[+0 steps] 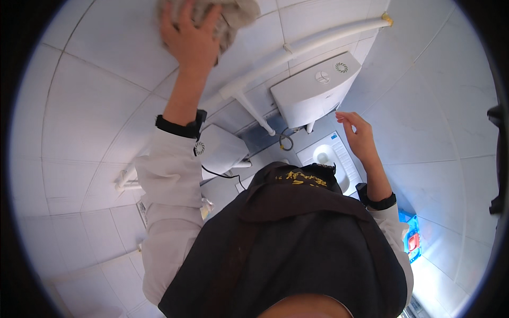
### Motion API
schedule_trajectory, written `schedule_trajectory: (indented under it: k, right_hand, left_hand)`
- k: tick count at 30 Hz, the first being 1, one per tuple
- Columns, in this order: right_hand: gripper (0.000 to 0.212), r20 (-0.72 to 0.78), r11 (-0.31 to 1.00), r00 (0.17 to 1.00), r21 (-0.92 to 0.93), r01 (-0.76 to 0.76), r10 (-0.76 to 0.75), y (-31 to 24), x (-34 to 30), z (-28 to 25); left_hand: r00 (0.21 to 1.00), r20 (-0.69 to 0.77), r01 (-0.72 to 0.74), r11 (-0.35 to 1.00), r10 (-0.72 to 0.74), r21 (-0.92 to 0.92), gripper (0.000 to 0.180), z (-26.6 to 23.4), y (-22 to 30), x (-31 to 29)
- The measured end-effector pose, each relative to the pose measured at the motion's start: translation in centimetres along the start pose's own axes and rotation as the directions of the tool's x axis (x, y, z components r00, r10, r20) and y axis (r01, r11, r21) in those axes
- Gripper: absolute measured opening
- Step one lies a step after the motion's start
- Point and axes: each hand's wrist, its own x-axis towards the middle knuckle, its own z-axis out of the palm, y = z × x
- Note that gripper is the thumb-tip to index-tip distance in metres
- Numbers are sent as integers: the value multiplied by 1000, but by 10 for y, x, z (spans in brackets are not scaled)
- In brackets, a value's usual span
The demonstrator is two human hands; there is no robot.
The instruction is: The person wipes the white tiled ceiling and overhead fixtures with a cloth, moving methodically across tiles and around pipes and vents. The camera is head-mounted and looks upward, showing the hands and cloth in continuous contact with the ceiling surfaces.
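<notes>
My left hand (193, 45) is raised to the upper left with its fingers spread over a crumpled grey-beige cloth (239, 15). It holds the cloth against the white wall tiles (114, 58), and both are slightly blurred. Lower down on the right, my right hand (359, 137) hangs in the air with its fingers loosely bent and nothing visible in them. A white cistern (313, 93) on the wall is nearest to it. Both wrists wear black bands, and a dark apron covers my front.
A white pipe (313, 40) runs along the wall above the cistern. Below lies a squat toilet (344, 167) in the floor. A second cistern (225, 151) sits beside my left forearm, with a black cable near it. Blue and red plastic items (413, 241) stand at the right.
</notes>
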Motion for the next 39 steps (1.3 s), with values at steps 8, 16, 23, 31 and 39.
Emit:
schedule_trajectory:
  k: [8,16,23,31,39]
  right_hand:
    - [22,41,991,990,-25,-131,132,32,-24,-17]
    - [54,188,974,956,37,223,-225,-3,34,50]
    - [80,195,644,638,-39,764,-745,-89,87,179]
    - [38,116,502,510,-93,860,-853,-80,126,201]
    - [62,-121,701,874,-653,287,-471,5,180,41]
  left_hand:
    - [960,276,71,994,-44,-87,43,-33,13,-128]
    - [656,313,735,675,-687,-60,59,-71,49,-165]
    - [462,654,811,-13,-599,-585,59,-62,75,-153]
    - [413,818,815,-239,-401,-528,63,-76,30,-158]
    - [607,688,789,197,-398,-582,30,-51,37,-146]
